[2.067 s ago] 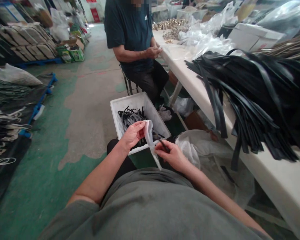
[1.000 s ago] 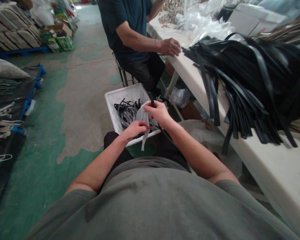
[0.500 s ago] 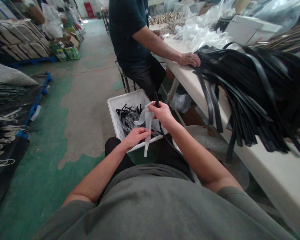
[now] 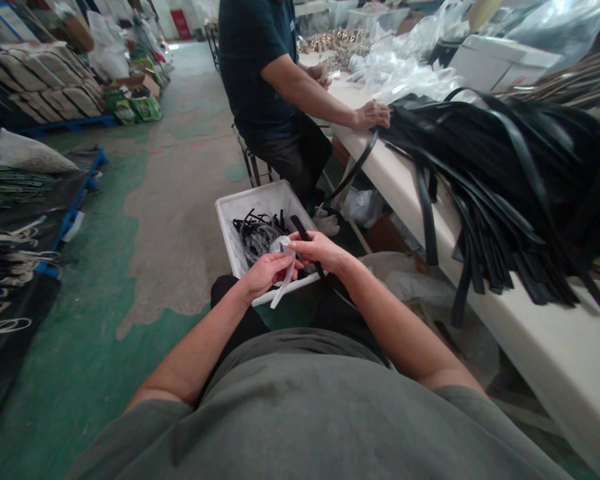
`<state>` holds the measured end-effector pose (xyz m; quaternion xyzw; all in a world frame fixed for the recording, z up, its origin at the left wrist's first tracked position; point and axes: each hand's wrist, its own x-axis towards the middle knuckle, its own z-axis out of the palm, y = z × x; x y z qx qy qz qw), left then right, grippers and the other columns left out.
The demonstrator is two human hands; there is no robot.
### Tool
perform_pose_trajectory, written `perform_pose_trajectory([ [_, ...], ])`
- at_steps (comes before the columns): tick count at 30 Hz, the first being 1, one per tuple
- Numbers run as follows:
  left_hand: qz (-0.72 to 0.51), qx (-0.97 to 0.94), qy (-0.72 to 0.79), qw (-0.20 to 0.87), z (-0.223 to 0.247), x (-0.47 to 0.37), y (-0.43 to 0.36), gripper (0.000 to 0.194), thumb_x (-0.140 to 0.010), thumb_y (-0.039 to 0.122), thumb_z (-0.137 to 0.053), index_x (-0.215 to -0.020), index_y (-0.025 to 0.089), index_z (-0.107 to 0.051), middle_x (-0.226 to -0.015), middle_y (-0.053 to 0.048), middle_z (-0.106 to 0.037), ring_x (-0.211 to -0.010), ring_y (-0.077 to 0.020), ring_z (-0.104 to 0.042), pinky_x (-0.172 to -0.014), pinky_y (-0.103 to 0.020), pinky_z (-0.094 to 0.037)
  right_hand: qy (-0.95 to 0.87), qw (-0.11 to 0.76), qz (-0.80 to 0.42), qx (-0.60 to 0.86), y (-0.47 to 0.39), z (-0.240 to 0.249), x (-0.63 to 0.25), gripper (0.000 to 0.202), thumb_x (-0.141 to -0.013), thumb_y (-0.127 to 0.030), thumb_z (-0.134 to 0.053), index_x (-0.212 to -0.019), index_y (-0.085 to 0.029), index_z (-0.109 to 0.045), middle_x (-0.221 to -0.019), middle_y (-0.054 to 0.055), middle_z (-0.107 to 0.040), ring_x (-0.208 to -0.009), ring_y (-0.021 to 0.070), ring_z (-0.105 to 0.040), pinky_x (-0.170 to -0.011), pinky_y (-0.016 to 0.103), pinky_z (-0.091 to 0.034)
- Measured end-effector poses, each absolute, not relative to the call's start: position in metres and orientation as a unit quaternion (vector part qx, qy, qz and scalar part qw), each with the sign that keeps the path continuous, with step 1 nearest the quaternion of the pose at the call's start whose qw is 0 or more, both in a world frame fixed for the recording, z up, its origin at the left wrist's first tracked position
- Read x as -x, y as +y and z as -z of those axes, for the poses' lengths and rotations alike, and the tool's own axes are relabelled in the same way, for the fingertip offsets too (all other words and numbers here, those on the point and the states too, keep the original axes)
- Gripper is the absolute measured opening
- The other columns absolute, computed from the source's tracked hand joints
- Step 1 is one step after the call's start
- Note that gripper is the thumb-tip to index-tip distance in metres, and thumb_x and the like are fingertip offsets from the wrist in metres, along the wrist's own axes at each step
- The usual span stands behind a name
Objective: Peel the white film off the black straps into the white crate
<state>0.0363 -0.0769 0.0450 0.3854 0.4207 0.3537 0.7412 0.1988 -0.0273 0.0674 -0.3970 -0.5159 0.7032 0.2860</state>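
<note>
Over the near side of a white bin (image 4: 225, 217), both my hands are close together. My left hand (image 4: 273, 272) is closed on a translucent white plastic strip (image 4: 283, 287), whose lower end hangs down past the fingers. My right hand (image 4: 317, 250) pinches the upper part of that plastic and also holds a black strap (image 4: 300, 228); the strap's tip points up and away, and its other end runs down toward my lap. In the bin lies a tangled heap of black straps (image 4: 255, 233), some in clear plastic.
A co-worker in a dark shirt (image 4: 255, 60) sits ahead, one hand on a large pile of black straps (image 4: 505, 160) on the white table (image 4: 530, 333) at right. Blue pallets (image 4: 80, 193) with bundles stand at left.
My hands have come together and my right hand has dropped lower. The plastic is bunched between them, not stretched upright. The co-worker's hand has drawn back left with a strap.
</note>
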Motion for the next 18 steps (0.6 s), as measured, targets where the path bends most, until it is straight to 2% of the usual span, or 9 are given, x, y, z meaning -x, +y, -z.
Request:
perform_pose_trajectory([
  [2,-0.333,-0.401,0.419,0.744,-0.043,-0.034,-0.079,0.041,-0.069,0.05,-0.074,-0.08,0.01,-0.072,-0.063,-0.006,-0.066,-0.055,-0.0123,-0.057,-0.055,-0.024,-0.041,-0.511,0.271,-0.707,0.408,-0.028,-0.064,-0.198,0.041,-0.059,-0.046,-0.079,-0.079,-0.015,-0.06,-0.051,-0.007,-0.048,-0.041,0.0053,-0.038,-0.038,0.019,-0.03],
  [7,-0.335,-0.418,0.454,0.712,-0.038,-0.031,-0.082,0.046,-0.069,0.055,-0.073,-0.084,0.011,-0.071,-0.07,-0.006,-0.068,-0.06,-0.0119,-0.058,-0.06,-0.025,-0.044,-0.473,0.335,-0.684,0.443,-0.033,-0.055,-0.19,0.033,-0.056,-0.035,-0.076,-0.071,-0.019,-0.052,-0.052,-0.009,-0.046,-0.041,0.0051,-0.038,-0.038,0.019,-0.03],
  [12,-0.431,-0.394,0.516,0.627,-0.037,-0.036,-0.081,0.04,-0.056,0.042,-0.085,-0.074,0.014,-0.063,-0.063,0.003,-0.06,-0.056,-0.0065,-0.049,-0.056,-0.021,-0.037,-0.478,0.356,-0.658,0.46,-0.036,-0.045,-0.184,0.027,-0.058,-0.03,-0.072,-0.074,-0.018,-0.054,-0.056,-0.008,-0.049,-0.042,0.0053,-0.04,-0.038,0.019,-0.032],
  [18,-0.437,-0.354,0.499,0.659,-0.036,-0.037,-0.077,0.036,-0.055,0.037,-0.083,-0.068,0.015,-0.058,-0.06,0.005,-0.055,-0.053,-0.006,-0.046,-0.051,-0.02,-0.033,-0.441,0.382,-0.69,0.428,-0.035,-0.035,-0.184,0.03,-0.06,-0.034,-0.073,-0.077,-0.018,-0.054,-0.051,-0.011,-0.044,-0.04,0.0045,-0.034,-0.037,0.019,-0.031],
])
